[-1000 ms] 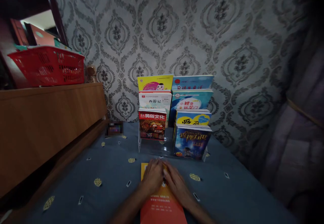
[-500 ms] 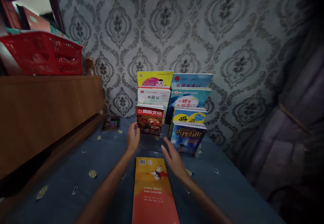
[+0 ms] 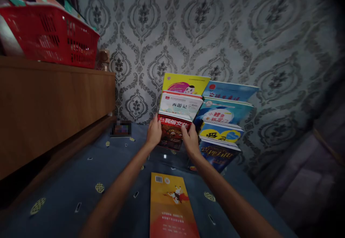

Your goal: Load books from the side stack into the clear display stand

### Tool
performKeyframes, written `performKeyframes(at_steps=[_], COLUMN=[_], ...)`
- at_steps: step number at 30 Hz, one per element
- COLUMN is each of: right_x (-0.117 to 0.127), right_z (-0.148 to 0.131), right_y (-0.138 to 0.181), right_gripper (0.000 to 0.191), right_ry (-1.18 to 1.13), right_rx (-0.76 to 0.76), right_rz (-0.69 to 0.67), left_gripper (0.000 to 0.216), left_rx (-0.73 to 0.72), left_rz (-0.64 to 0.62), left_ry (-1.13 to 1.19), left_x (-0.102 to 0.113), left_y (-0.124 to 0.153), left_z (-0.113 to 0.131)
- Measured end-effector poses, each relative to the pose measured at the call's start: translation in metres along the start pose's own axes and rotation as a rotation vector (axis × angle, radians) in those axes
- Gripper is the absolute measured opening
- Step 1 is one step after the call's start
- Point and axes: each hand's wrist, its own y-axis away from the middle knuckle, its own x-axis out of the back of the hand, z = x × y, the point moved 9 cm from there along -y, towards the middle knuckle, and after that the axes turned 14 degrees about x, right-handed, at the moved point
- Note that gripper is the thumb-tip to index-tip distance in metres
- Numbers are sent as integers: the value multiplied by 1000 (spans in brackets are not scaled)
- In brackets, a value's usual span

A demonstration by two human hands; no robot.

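Red book (image 3: 172,134), one: left hand (image 3: 154,134), right hand (image 3: 191,140)

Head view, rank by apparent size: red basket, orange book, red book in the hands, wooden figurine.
1. red basket, even though the frame edge cuts it off
2. orange book, which is nearest the camera, so it looks bigger than it is
3. red book
4. wooden figurine
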Motion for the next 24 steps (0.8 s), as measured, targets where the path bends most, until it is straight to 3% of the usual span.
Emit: performKeyframes(at_steps=[9, 24], right_x=[1, -1], right_z=[4, 7], right_y=[3, 8], right_gripper=[58, 62], right_ry=[37, -51], right_rx=[-22, -61], right_rz=[16, -9], left_gripper=[51, 51], left_rx=[18, 19], left_rz=[0, -34], left_ry=[-174, -88], left_x=[1, 4], left_y=[1, -5], left_z=[12, 8])
